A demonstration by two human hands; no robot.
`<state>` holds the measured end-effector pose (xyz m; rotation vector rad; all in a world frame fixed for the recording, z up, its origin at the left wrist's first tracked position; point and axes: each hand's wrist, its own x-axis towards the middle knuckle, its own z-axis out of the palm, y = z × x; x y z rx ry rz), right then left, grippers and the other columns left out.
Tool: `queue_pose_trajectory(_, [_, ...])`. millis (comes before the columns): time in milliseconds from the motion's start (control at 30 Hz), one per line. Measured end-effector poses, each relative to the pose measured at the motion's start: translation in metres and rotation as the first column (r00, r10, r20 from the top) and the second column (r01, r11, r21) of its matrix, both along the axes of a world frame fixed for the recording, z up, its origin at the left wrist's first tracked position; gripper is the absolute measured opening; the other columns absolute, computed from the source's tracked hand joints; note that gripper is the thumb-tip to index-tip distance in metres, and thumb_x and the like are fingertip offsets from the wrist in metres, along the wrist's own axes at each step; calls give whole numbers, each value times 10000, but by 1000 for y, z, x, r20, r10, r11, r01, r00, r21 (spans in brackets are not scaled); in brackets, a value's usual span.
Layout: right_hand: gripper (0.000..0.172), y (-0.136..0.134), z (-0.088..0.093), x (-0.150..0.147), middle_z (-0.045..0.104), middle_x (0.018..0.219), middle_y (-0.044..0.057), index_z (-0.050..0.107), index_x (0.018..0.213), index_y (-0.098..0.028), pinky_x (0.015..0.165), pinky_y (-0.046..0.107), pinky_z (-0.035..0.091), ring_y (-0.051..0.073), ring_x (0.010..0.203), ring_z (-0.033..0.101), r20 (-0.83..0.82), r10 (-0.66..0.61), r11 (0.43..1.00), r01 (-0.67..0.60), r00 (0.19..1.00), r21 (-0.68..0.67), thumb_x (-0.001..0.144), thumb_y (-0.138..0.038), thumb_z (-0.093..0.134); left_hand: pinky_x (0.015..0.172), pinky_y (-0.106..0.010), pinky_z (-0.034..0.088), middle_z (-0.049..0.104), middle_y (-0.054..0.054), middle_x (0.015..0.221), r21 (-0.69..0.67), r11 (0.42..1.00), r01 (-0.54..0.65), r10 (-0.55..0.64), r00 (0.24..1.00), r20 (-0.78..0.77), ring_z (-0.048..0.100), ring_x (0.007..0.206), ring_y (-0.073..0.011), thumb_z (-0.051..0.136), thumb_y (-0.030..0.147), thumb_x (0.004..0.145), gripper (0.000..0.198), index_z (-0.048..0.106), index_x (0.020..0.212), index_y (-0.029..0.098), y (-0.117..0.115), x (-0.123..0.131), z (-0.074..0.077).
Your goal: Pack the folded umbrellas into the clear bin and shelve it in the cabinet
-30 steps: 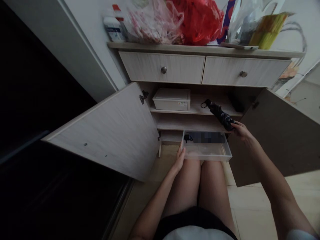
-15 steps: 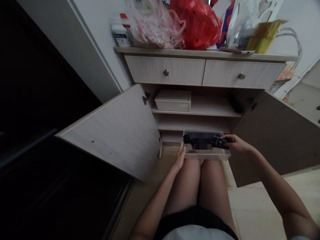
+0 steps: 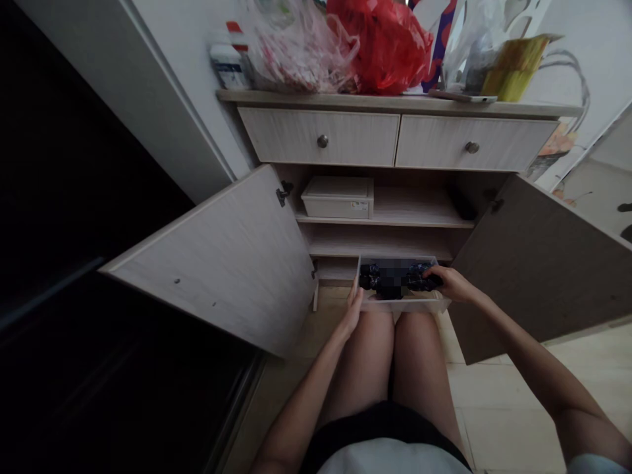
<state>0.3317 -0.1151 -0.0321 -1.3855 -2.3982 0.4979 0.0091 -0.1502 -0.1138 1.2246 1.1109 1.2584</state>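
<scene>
1. A pale wood-grain shoe cabinet [image 3: 395, 105] fills the view ahead of the hands, its top ledge and 2 drawers [image 3: 395, 141] well above them.
2. Its 2 doors stand open: one door [image 3: 212, 263] lies left of the left hand, and the other [image 3: 538, 263] lies right of the right hand.
3. The tiled floor [image 3: 503, 408] spreads below and to the right of the right hand, and the person's bare thighs [image 3: 365, 355] sit just below both hands.
4. High above the hands, a red plastic bag [image 3: 382, 46] and a pink-printed clear bag [image 3: 301, 49] rest on the cabinet top.
5. A clear plastic tray [image 3: 402, 304] lies between the hands, at the level of the lowest shelf.
6. A white lidded box [image 3: 338, 199] sits on a shelf above the left hand.
7. The right hand [image 3: 451, 283] curls over a dark folded umbrella [image 3: 424, 280] inside the tray, near its right end, and seems to hold it.
8. The left hand [image 3: 351, 309] stands with its fingers straight against the tray's near left corner; whether it grips, I cannot tell.
9. A blurred patch [image 3: 392, 278] in the tray hides whatever lies beside the umbrella.
</scene>
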Motion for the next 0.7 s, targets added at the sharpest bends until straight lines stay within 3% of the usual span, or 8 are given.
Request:
queue_pose_trajectory(133, [433,1,1,-11,697,1111,93,684,1096,-185,929,345,466,256,1073,612,313,-50,994,17,948,108,712,-12,585,1261,-412,131,392,-33,1589,2,1000,-4,4,1000,-31,212,1524,-251,487,724,859,766,470,1469,261,-3,0,2])
queue_pose_trajectory(267, [434,3,4,-23,667,1125,136,690,1146,-171,912,353,459,286,1101,585,518,-81,994,29,851,109,746,-33,593,1258,-416,156,431,-38,1565,8,1000,-8,8,999,-36,248,1513,-254,468,725,866,754,486,1458,258,-1,1,3])
queue_pose_trajectory(367, [493,15,13,-23,646,1172,158,674,1213,-166,908,340,469,299,1119,583,537,-18,1000,12,843,15,724,-125,711,1264,-409,127,407,-28,1580,-5,1000,-6,5,998,-67,212,1524,-251,464,751,849,781,482,1461,267,0,0,4])
queue_pose_trajectory(467, [500,46,29,-5,675,1122,107,653,1251,-189,851,280,488,240,1010,633,385,14,997,18,923,-79,762,-254,735,1258,-429,164,331,-35,1618,-24,1000,0,-1,998,-71,199,1527,-265,449,773,841,824,448,1485,257,-1,-1,4])
queue_pose_trajectory(567, [364,92,45,23,670,1119,111,656,1226,-188,857,290,489,227,987,641,298,-295,955,275,908,106,886,-305,603,1202,-449,320,267,-38,1642,-56,998,13,-16,998,-55,212,1522,-289,441,802,824,876,405,1511,260,-3,-1,5])
queue_pose_trajectory(633, [388,122,51,43,625,1194,156,624,1260,-164,878,325,491,253,1041,625,267,-539,842,497,799,211,906,-316,579,1154,-439,398,274,-41,1639,-73,997,14,-18,999,-48,250,1510,-301,449,820,805,903,404,1513,261,-3,0,4])
queue_pose_trajectory(700, [441,149,52,59,569,1254,201,571,1314,-127,898,366,489,286,1105,595,235,-685,728,643,689,236,912,-308,569,1143,-438,412,317,-54,1623,-84,996,8,-12,999,-45,290,1493,-312,463,834,786,925,425,1502,248,-1,1,3])
